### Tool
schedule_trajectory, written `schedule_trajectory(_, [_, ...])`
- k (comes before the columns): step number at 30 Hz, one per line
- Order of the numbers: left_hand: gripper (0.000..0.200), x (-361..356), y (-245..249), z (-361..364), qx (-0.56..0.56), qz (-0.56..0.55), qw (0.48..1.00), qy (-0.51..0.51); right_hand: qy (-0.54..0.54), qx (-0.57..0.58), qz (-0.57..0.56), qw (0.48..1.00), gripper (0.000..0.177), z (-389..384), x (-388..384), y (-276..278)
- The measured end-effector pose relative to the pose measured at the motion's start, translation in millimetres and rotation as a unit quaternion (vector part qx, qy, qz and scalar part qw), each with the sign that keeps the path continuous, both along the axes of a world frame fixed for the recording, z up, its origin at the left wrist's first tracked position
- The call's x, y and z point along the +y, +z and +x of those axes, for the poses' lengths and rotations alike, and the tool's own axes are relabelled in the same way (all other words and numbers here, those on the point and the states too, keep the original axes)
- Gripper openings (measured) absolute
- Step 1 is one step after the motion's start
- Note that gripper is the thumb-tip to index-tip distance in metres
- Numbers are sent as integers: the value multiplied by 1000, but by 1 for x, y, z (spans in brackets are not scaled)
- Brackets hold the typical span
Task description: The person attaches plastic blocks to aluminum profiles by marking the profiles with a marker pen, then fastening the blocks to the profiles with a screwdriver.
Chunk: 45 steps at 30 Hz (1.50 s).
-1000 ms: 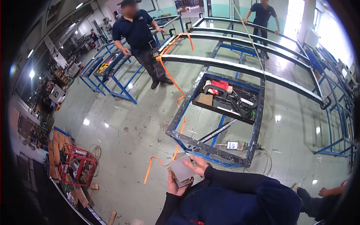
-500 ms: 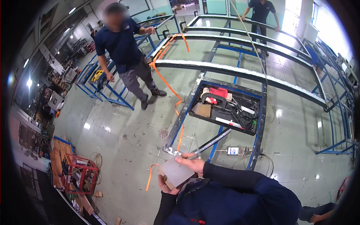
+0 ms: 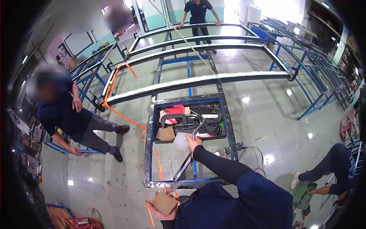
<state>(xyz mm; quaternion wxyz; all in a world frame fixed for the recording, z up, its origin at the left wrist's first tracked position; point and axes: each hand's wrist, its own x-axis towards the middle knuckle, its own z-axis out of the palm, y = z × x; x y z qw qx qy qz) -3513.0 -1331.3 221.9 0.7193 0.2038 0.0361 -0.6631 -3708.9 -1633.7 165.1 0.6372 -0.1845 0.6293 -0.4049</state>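
Observation:
My left hand point(image 3: 163, 208) is wrapped round a tan block point(image 3: 164, 203) at the bottom centre. Stretched out over the near edge of the black tray point(image 3: 225, 134), my right hand point(image 3: 194, 144) grips a pale translucent sheet point(image 3: 181, 141). A thin metal tool also shows at the right fingers; whether it is held is unclear. In the tray lie a red and white glove point(image 3: 176, 110), a black clamp point(image 3: 173, 121), a tan piece point(image 3: 165, 133) and black cables point(image 3: 213, 127).
The tray rests on a blue and black metal frame point(image 3: 149, 164). Long white-topped bars point(image 3: 198, 80) cross behind it. Orange strap point(image 3: 129, 121) trails down to the left. One person point(image 3: 76, 118) stands left, another point(image 3: 198, 15) at the back, a third point(image 3: 335, 168) crouches right.
My right hand has moved forward to the tray with the pale sheet, away from my left hand, which keeps the tan block. The view has turned right.

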Motion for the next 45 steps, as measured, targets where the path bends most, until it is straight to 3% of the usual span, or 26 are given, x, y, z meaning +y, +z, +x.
schedule_trajectory(1, [63, -4, 0, -3, -14, 27, 1000, 3, -15, 46, 6, 999, 46, 1, -21, -40])
schedule_trajectory(3, [63, -3, 8, -6, -43, 103, 993, 42, -136, 146, -48, 979, 57, 17, -70, -190])
schedule_trajectory(5, [63, -3, 8, -3, -8, 114, 993, 31, 11, 6, 85, 996, 70, -16, -61, -122])
schedule_trajectory(6, [63, -5, 6, -1, -4, 112, 993, 35, -72, -66, 70, 993, 61, -13, -46, -62])
schedule_trajectory(8, [62, -1, 5, -2, 0, 94, 995, 42, -187, -158, 39, 969, 52, -7, -39, -50])
schedule_trajectory(9, [63, -3, 4, -2, -1, 80, 996, 47, -179, -139, -20, 974, 46, -1, -27, -40])
schedule_trajectory(11, [62, -7, 4, 3, 3, 71, 996, 59, -62, -103, -106, 987, 42, 6, 0, -13])
schedule_trajectory(13, [61, -3, 6, 3, 15, 89, 993, 72, 25, -56, -134, 989, 39, 14, 25, 15])
schedule_trajectory(15, [63, -1, 5, 5, -5, 63, 995, 77, 180, 26, -135, 974, 39, 15, 54, 47])
schedule_trajectory(17, [63, -10, 10, 9, -28, 34, 996, 73, 317, 126, -233, 910, 38, 19, 81, 49])
schedule_trajectory(19, [63, -15, 21, 7, -46, 4, 998, 52, 414, 142, -337, 834, 39, 24, 114, 63])
schedule_trajectory(20, [65, -16, 24, 8, -86, 0, 996, 34, 440, 82, -336, 829, 41, 24, 133, 81])
schedule_trajectory(22, [67, -33, 44, -1, -120, -42, 991, -32, 464, 122, -351, 804, 51, 22, 170, 97])
schedule_trajectory(25, [78, -52, 61, -22, -148, -80, 970, -178, 458, 136, -234, 847, 49, 7, 214, 139])
schedule_trajectory(27, [82, -71, 58, -40, -167, -147, 924, -311, 264, -27, -171, 949, 46, -18, 245, 146])
schedule_trajectory(29, [75, -92, 58, -69, -225, -181, 840, -459, 127, -61, -131, 981, 47, -47, 272, 149])
schedule_trajectory(31, [64, -90, 48, -106, -279, -144, 793, -522, 19, -8, -95, 995, 48, -84, 305, 135])
schedule_trajectory(32, [55, -87, 41, -128, -239, -157, 784, -552, -50, 3, -95, 994, 48, -98, 321, 131])
schedule_trajectory(36, [44, -51, 65, -236, -177, -132, 711, -668, -301, 104, -105, 942, 48, -156, 384, 134])
schedule_trajectory(38, [34, -26, 53, -291, -177, -124, 701, -680, -350, 213, -108, 906, 49, -201, 416, 135])
schedule_trajectory(41, [28, 13, 23, -377, -265, -104, 694, -661, -444, 224, -58, 866, 47, -281, 476, 112])
schedule_trajectory(42, [27, 28, 19, -408, -259, -70, 719, -642, -498, 206, -89, 838, 45, -307, 496, 110])
schedule_trajectory(45, [34, 63, 10, -493, -297, -73, 675, -672, -580, 178, -72, 791, 36, -387, 564, 99])
